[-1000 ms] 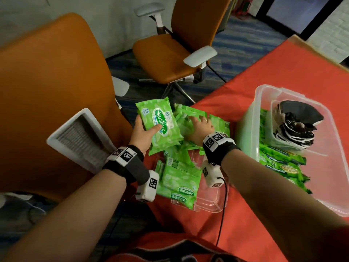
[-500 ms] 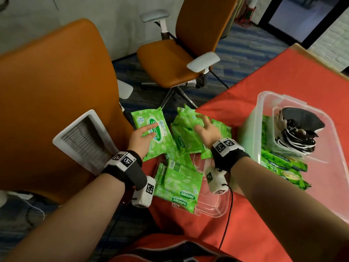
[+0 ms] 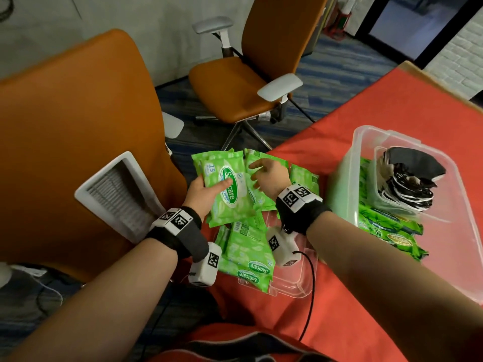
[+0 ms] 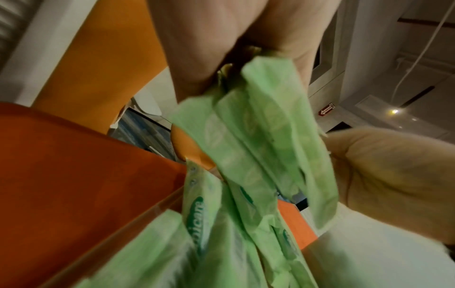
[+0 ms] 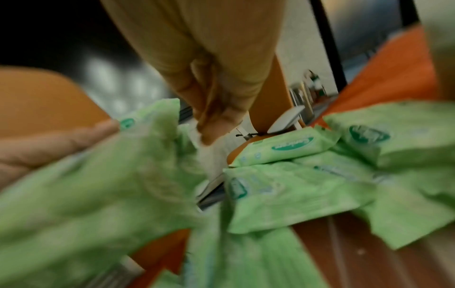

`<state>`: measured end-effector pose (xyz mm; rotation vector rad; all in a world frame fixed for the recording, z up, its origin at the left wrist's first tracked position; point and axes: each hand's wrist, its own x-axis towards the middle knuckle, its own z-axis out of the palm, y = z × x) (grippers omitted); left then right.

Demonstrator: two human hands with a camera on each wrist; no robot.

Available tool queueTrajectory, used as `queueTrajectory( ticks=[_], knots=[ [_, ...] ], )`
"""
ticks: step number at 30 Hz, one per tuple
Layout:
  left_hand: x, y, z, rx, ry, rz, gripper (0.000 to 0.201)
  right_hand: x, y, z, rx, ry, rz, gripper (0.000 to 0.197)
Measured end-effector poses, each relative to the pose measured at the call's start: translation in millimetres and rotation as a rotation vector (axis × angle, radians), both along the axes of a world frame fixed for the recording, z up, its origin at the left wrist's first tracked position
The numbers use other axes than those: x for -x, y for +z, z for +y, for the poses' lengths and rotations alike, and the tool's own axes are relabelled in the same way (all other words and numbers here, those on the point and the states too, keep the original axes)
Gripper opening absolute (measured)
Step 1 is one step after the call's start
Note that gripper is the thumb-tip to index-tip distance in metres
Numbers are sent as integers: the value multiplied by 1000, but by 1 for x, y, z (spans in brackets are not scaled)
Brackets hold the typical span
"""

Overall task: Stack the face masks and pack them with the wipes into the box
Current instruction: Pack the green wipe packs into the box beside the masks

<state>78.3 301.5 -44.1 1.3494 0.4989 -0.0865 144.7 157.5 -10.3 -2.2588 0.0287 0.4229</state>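
Wipes (image 3: pixel 224 190) sit clamped in my left hand (image 3: pixel 202 192), left of the clear box (image 3: pixel 366 142); my right hand (image 3: pixel 269 176), fingers loose, touches a neighbouring pack. Masks (image 3: pixel 407 184) lie inside that box.

We find the clear box (image 3: pixel 366 142) open-topped, its near right floor bare; stacked masks (image 3: pixel 407 184) and wipe packs (image 3: pixel 386 226) fill its left, possibly crowding entry there.
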Motion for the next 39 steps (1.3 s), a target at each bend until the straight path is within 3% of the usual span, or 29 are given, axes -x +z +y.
queueTrajectory(
  ticks=[2, 4, 7, 10, 16, 20, 22, 25, 28, 30, 33, 35, 39],
  knots=[
    [2, -1, 6, -30, 45, -3, 29, -3, -9, -3, 334, 137, -31, 33],
    [4, -2, 12, -43, 83, -23, 36, -2, -21, -4, 522, 222, 110, 53],
    [8, -3, 20, -50, 115, -47, 67, 2, -34, -1, 657, 291, 212, 84],
    [9, -6, 26, -86, 125, -42, 96, 4, -38, 0, 714, 328, 197, 91],
    [10, -8, 26, -118, 144, -88, 93, 17, -22, 0, 613, 255, 105, 50],
    [10, -8, 19, -173, 116, -145, 81, 23, 3, -15, 557, 106, 60, 44],
    [9, -5, 13, -225, 105, -181, 65, 26, 20, -24, 430, -18, -20, 43],
    [7, 0, 0, -319, 65, -241, 35, 29, 46, -32, 87, -178, -182, 40],
    [4, 12, -18, -308, 69, -285, 22, 33, 58, -31, -173, -161, -129, 40],
    [4, 26, -32, -172, 80, -274, 17, 35, 56, -36, -261, -104, -60, 38],
    [6, 44, -51, -26, 51, -279, 30, 46, 59, -48, -200, 0, -80, 46],
    [8, 54, -65, 55, 13, -298, 47, 58, 67, -62, -123, 95, -172, 58],
    [18, 66, -95, 180, -70, -335, 89, 74, 78, -99, -82, 167, -199, 56]
  ],
)
